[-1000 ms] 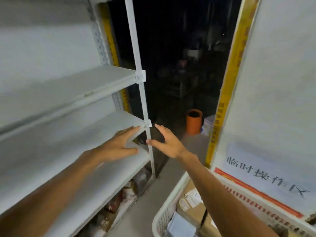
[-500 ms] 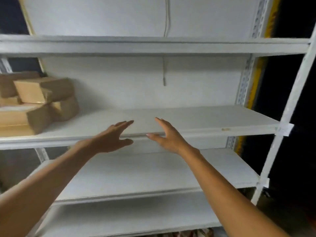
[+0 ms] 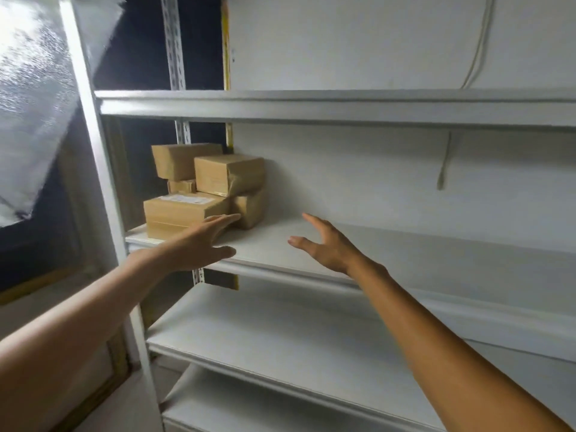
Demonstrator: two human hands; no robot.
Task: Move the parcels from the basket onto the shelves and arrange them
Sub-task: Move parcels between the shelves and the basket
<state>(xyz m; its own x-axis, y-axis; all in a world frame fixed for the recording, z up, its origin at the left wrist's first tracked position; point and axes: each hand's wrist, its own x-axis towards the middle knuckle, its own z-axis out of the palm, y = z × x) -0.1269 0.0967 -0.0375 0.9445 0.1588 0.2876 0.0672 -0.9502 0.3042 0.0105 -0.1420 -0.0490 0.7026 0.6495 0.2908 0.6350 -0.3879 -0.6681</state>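
**Fault risks, L to R**

1. Parcels [image 3: 202, 188]: stacked in two tiers at the L end of the middle shelf [image 3: 405, 254], close to the upright [image 3: 90, 182]. The upper rear box [image 3: 184, 160] looks slightly tilted. We rate it the least stable item.
2. Left grip [image 3: 196, 247]: fingers straight, holding nothing, tips just in front of the labelled lower box [image 3: 184, 213]. We cannot tell if they touch. A push low on the stack could shear the top tier off. A push leftward could send a box off the shelf end.
3. Right grip [image 3: 327, 251]: spread wide, empty, over bare shelf R of the stack. A fast sweep inward could clip the small box [image 3: 249, 207].
4. Cable [image 3: 444, 163]: hangs on the back wall and may snag parcels set there.
5. Basket: not in view, so we see no parcel ready to place.
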